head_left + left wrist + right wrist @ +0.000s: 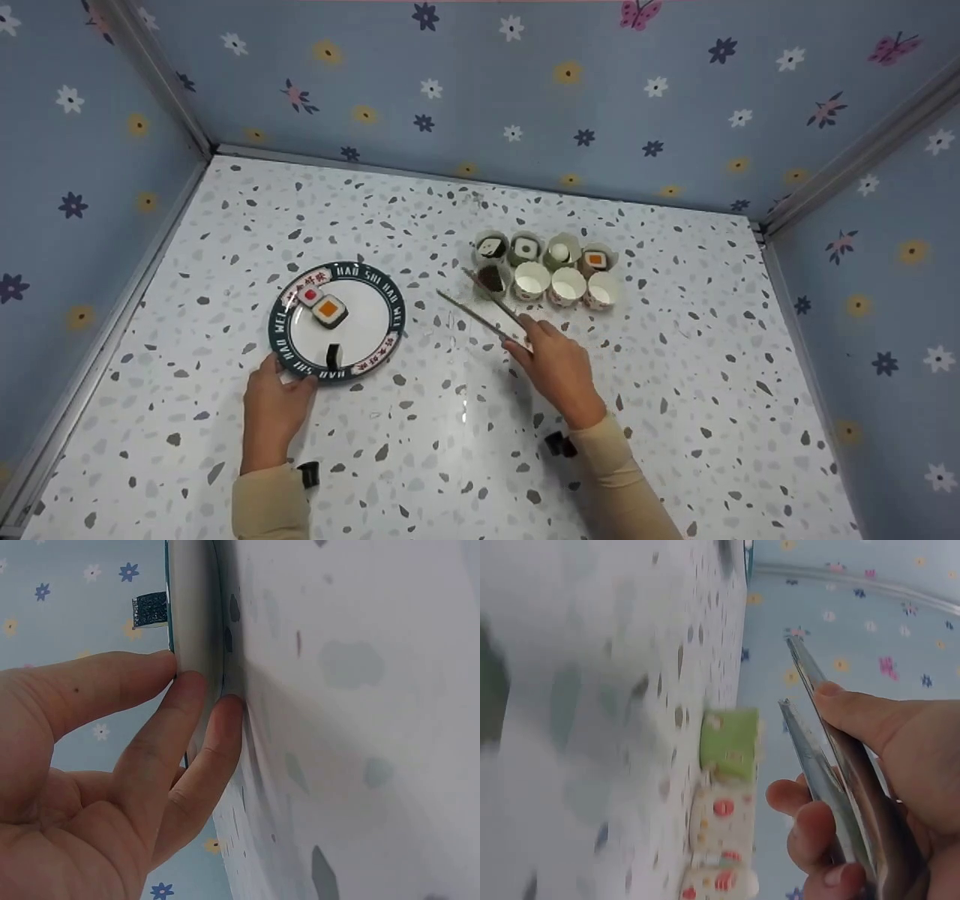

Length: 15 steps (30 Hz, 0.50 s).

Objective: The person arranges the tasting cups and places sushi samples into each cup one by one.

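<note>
My left hand pinches the near left rim of a round plate with a dark green lettered border. In the left wrist view, the thumb is on the plate's upper edge and fingertips press its side and underside. On the plate are a sushi piece with an orange centre, a smaller one with a red centre, and a black-and-white piece at the near rim. My right hand grips metal tongs, their arms apart with nothing between the tips. One tip overlaps a cup holding a dark brown piece.
Paper cups stand in two rows right of the plate. Sushi pieces sit in the back row; three front cups show white insides. Flowered panels border the speckled table at the back and sides.
</note>
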Motion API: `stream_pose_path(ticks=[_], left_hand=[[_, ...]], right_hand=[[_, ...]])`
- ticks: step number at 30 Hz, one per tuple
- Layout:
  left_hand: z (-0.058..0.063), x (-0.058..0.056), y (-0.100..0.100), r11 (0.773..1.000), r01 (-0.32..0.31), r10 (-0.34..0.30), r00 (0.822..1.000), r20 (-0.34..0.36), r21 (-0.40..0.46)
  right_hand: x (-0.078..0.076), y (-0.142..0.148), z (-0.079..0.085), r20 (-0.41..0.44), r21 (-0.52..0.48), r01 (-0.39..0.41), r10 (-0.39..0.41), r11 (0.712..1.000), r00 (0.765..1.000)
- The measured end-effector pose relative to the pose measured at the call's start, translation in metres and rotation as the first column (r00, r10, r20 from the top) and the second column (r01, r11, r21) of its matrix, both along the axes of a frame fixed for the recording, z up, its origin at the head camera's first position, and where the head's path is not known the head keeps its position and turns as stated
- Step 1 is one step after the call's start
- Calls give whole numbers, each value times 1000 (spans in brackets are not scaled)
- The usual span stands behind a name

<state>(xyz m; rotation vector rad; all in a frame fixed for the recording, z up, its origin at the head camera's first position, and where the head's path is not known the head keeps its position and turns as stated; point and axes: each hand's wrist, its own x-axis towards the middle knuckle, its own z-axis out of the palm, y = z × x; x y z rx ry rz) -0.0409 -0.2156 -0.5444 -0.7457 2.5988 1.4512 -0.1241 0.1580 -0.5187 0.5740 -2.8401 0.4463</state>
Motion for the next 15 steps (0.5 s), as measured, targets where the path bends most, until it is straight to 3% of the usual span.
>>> stream_pose_path(ticks=[6,11,15], left_hand=[[0,-1,0,1000,2,-2,1000,19,10],[0,0,0,1000,-6,5,999,32,13],[0,0,0,1000,-4,3,999,36,10]], right_hand=[[2,-44,-6,-4,21,-129,130,991,992],[1,-78,-8,104,24,-201,197,979,975],[-1,-99,-9,175,47,-218,207,975,962]])
